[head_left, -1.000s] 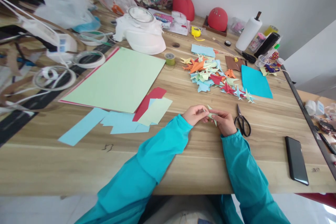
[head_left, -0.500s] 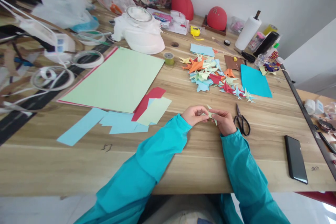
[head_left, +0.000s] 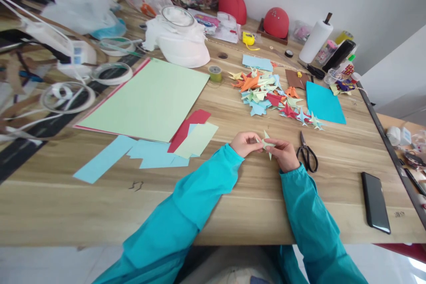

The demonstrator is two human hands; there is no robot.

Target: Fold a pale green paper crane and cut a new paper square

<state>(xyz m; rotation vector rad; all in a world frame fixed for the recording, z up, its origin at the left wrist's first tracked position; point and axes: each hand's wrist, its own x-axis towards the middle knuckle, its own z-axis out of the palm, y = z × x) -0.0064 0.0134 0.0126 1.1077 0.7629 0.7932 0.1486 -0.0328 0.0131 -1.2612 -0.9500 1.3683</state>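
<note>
The left hand (head_left: 245, 144) and right hand (head_left: 284, 153) pinch the green paper (head_left: 266, 143) from opposite sides, likely to leave its tips exposed.

Fingers (head_left: 280, 143) holding folded paper (head_left: 267, 143), scissors (head_left: 307, 153) nearby

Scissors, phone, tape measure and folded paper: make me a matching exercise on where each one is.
1. Scissors
2. Phone
3. Tape measure
4. Folded paper

A. Left of the red dome
B. Held by the left hand and right hand
C. Nearest the front edge of the table
D. Lying just to the right of the right hand

Pairs: 1-D, 2-C, 3-A, 4-B
</note>
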